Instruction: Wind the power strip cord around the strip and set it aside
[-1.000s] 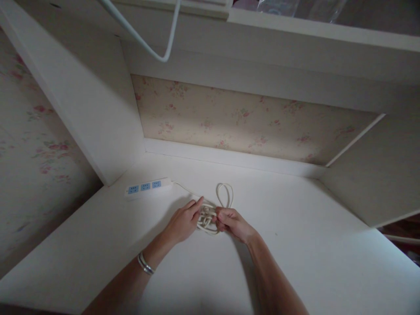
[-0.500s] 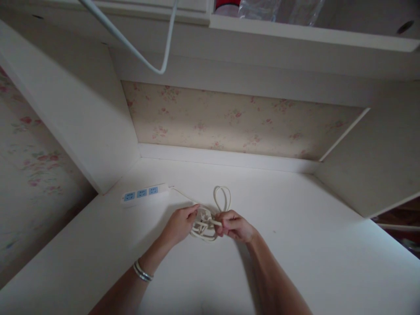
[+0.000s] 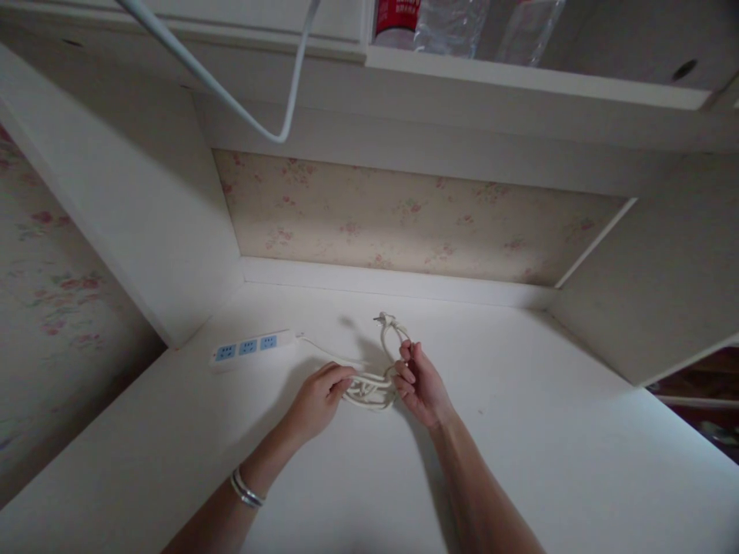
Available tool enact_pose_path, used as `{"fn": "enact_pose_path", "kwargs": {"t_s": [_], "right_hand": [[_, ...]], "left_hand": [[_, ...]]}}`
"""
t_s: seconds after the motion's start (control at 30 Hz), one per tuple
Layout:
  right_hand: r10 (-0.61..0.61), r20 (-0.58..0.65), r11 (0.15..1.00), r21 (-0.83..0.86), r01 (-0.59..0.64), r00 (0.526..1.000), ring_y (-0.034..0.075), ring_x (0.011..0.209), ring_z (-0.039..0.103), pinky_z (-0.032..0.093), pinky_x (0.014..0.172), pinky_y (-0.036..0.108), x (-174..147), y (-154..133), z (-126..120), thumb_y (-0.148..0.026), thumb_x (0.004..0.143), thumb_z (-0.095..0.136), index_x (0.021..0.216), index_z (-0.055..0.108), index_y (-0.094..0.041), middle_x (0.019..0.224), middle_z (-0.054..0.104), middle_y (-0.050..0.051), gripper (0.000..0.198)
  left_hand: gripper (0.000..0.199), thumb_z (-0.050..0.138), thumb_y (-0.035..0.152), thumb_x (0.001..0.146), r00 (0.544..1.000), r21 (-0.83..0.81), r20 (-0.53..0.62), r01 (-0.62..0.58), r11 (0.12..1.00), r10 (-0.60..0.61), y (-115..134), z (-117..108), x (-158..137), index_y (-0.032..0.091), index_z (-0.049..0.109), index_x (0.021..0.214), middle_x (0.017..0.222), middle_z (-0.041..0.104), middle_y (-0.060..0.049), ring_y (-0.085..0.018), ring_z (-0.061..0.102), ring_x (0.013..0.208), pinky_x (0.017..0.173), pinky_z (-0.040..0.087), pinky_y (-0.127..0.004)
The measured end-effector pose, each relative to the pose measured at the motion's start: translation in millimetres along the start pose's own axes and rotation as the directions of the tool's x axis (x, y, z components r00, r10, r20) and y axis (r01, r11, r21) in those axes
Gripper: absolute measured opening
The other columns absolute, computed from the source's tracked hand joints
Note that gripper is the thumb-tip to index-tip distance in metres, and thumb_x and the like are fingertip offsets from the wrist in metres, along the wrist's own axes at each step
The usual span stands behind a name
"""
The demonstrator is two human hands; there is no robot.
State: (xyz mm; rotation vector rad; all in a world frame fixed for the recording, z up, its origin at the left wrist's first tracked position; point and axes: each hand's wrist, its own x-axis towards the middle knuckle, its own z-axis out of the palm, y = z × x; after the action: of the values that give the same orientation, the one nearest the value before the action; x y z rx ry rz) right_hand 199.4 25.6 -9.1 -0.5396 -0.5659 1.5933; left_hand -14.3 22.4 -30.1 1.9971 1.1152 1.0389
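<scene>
A cream-coloured power cord (image 3: pixel 369 398) is bunched in loops between my two hands. My left hand (image 3: pixel 316 396) pinches the left side of the bundle, thumb and fingers together. On the other side, my right hand (image 3: pixel 421 385) has its fingers curled around a part of the cord. Above that hand a loop sticks up, with the plug (image 3: pixel 388 318) and its metal pins at the top, pointing left. From the bundle the cord runs left to a white power strip (image 3: pixel 251 348) with blue sockets, which lies on the white desktop (image 3: pixel 519 462).
Overhead hangs a pale bent cable (image 3: pixel 282 138). An upper shelf (image 3: pixel 536 85) holds a bottle with a red label (image 3: pixel 397 17) and clear plastic items. White side panels flank the desktop, and floral wallpaper (image 3: pixel 404 219) covers the back.
The plug end has come up out of the bundle and now stands above my right hand. My right hand has moved slightly up and right and turned. My left hand keeps its grip.
</scene>
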Motion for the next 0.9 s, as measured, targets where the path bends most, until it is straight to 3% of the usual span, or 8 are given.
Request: {"fn": "enact_pose_path", "kwargs": {"t_s": [0.2,0.33,0.47,0.57,0.63,0.77,0.83,0.9], "right_hand": [[-0.174,-0.137,0.924,-0.366,0.113,0.975,0.002,0.04,0.026,0.018,0.036,0.017,2.4,4.4,-2.5,-0.052,0.08,0.063,0.085,0.06,-0.021,0.069,0.049,-0.006,0.031],[-0.349,-0.217,0.745,-0.654,0.129,0.912,0.008,0.042,0.033,0.024,0.04,0.02,5.8,6.4,-9.2,-0.059,0.081,0.056,0.083,0.062,-0.021,0.051,0.039,-0.007,0.039],[-0.519,-0.182,0.568,-0.804,0.178,0.835,0.012,0.054,0.049,0.038,0.052,0.024,7.8,7.2,-15.5,-0.059,0.082,0.053,0.083,0.064,-0.019,0.063,0.055,-0.001,0.041],[-0.525,-0.162,0.555,-0.809,0.193,0.835,0.014,0.058,0.051,0.04,0.056,0.025,7.5,8.0,-16.6,-0.059,0.083,0.051,0.082,0.064,-0.019,0.067,0.059,0.001,0.042],[-0.511,-0.126,0.552,-0.806,0.213,0.85,0.014,0.058,0.051,0.041,0.057,0.026,6.3,8.6,-15.0,-0.058,0.084,0.05,0.08,0.063,-0.019,0.067,0.059,0.001,0.042],[-0.483,-0.052,0.544,-0.8,0.253,0.874,0.013,0.059,0.052,0.041,0.058,0.026,2.9,10.8,-8.5,-0.056,0.086,0.049,0.08,0.062,-0.02,0.071,0.059,0.001,0.039],[-0.468,-0.017,0.535,-0.801,0.268,0.884,0.013,0.06,0.053,0.042,0.059,0.026,1.2,13.3,-4.6,-0.054,0.088,0.047,0.082,0.062,-0.02,0.074,0.06,0.002,0.038],[-0.444,0.022,0.526,-0.803,0.28,0.896,0.013,0.061,0.054,0.043,0.06,0.026,-0.4,16.2,-0.8,-0.052,0.09,0.045,0.083,0.062,-0.02,0.077,0.06,0.002,0.037]], "left_hand": [[0.023,0.049,0.024,0.09,0.997,-0.06,-0.001,-0.082,0.995,0.082,-2.1,-2.1,2.3,0.023,0.071,0.097,0.096,0.062,-0.006,-0.016,0.058,0.092,0.082,0.047,-0.026],[0.024,0.05,0.021,0.089,0.995,-0.064,-0.008,-0.096,0.993,0.096,-2.5,-2.3,2.6,0.025,0.073,0.094,0.098,0.06,-0.006,-0.017,0.056,0.095,0.084,0.046,-0.027],[0.025,0.051,0.022,0.087,0.998,-0.104,-0.007,-0.063,0.993,0.062,-0.9,-2.4,4.0,0.026,0.076,0.085,0.097,0.06,-0.007,-0.019,0.056,0.097,0.085,0.045,-0.029],[0.019,0.057,0.021,0.08,0.999,-0.204,-0.012,0.047,0.978,-0.05,2.3,-3.4,5.1,0.024,0.075,0.08,0.098,0.06,-0.007,-0.02,0.056,0.097,0.084,0.046,-0.03],[0.018,0.061,0.02,0.074,0.984,-0.325,-0.014,0.163,0.932,-0.177,4.9,-4.6,5.2,0.022,0.073,0.088,0.099,0.06,-0.006,-0.019,0.057,0.093,0.083,0.047,-0.03],[0.049,0.061,0.032,0.076,0.899,-0.608,0.008,0.352,0.712,-0.438,10.0,-7.3,5.6,0.025,0.054,0.125,0.089,0.06,-0.002,-0.017,0.059,0.081,0.075,0.051,-0.031],[0.053,0.056,0.044,0.08,0.849,-0.626,0.016,0.42,0.657,-0.528,11.4,-7.9,6.7,0.024,0.05,0.128,0.082,0.06,-0.001,-0.016,0.059,0.075,0.068,0.052,-0.03],[0.051,0.055,0.052,0.079,0.827,-0.532,0.01,0.48,0.698,-0.562,11.9,-7.6,8.0,0.019,0.059,0.117,0.08,0.061,-0.002,-0.016,0.058,0.072,0.062,0.05,-0.027]]}}
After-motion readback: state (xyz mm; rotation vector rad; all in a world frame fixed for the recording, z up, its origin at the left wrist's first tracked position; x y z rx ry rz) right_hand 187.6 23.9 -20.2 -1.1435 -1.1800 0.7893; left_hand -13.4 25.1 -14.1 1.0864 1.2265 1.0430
